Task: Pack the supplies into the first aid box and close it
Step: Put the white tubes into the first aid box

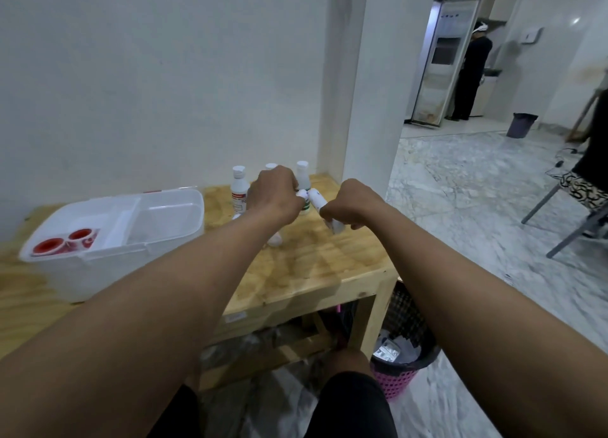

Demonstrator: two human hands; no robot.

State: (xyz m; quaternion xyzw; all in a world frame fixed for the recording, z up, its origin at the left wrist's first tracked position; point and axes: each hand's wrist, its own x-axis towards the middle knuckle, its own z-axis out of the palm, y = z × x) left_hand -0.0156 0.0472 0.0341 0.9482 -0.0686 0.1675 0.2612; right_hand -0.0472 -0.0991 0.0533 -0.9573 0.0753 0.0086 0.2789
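Observation:
A white plastic first aid box stands open on the left of the wooden table, with two red tape rolls in its near-left compartment. My left hand is closed around a small white item at the group of white bottles near the wall. My right hand grips a white tube-shaped item lying slanted just right of the left hand. Another white item lies on the table, partly hidden under my left forearm.
A pillar rises behind the table's right end. A pink and black waste basket stands on the floor by the table's right leg. A chair is at the right. Far back, a person stands by a fridge.

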